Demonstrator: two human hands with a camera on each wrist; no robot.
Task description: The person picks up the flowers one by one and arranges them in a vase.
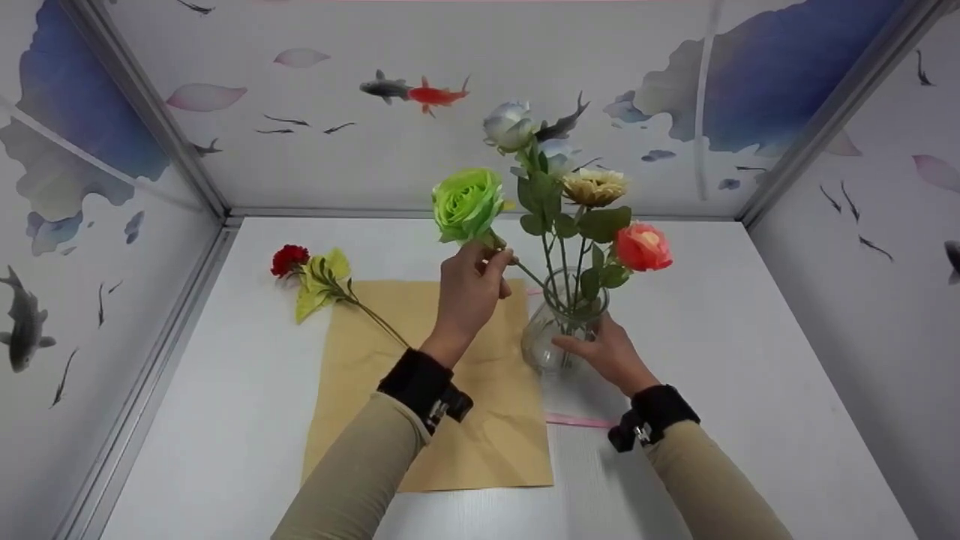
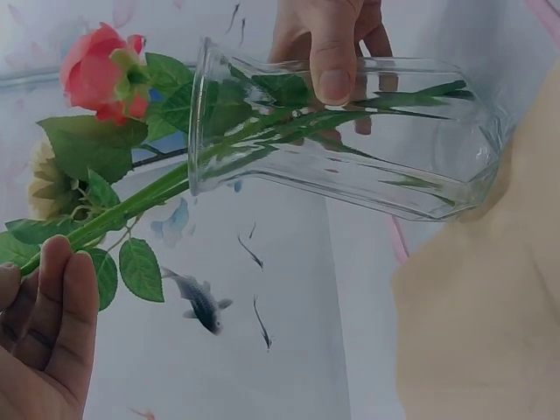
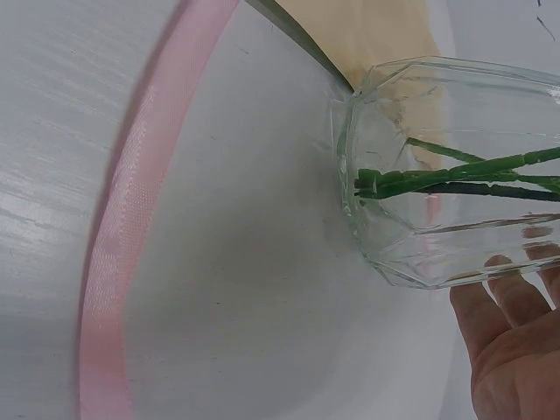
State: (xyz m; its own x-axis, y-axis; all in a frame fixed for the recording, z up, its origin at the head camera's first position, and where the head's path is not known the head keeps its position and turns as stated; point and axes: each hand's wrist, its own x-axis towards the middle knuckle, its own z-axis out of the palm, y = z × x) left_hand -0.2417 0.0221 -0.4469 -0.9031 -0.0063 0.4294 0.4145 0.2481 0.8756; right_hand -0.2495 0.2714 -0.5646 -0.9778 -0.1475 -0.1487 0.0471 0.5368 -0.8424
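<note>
My left hand [image 1: 471, 292] pinches the green stem of a light-green artificial rose [image 1: 469, 204] just under its bloom. That stem slants down into the mouth of a clear faceted glass vase [image 1: 541, 346]. My right hand [image 1: 611, 356] grips the vase from its right side, with the thumb [image 2: 333, 74] across the glass in the left wrist view. Also standing in the vase are a coral flower [image 1: 643, 246], a tan daisy-like flower [image 1: 595, 189] and pale blue-white blooms [image 1: 510, 126]. Cut green stem ends [image 3: 376, 184] show inside near the base in the right wrist view.
Brown wrapping paper [image 1: 495, 435] lies left of the vase. A red carnation [image 1: 289, 260] and a yellow-green leafy flower [image 1: 322, 281] lie at its upper left, stems over the paper. Pink ribbon [image 1: 577, 421] runs out from its right edge. Printed walls enclose the white table [image 1: 720, 375].
</note>
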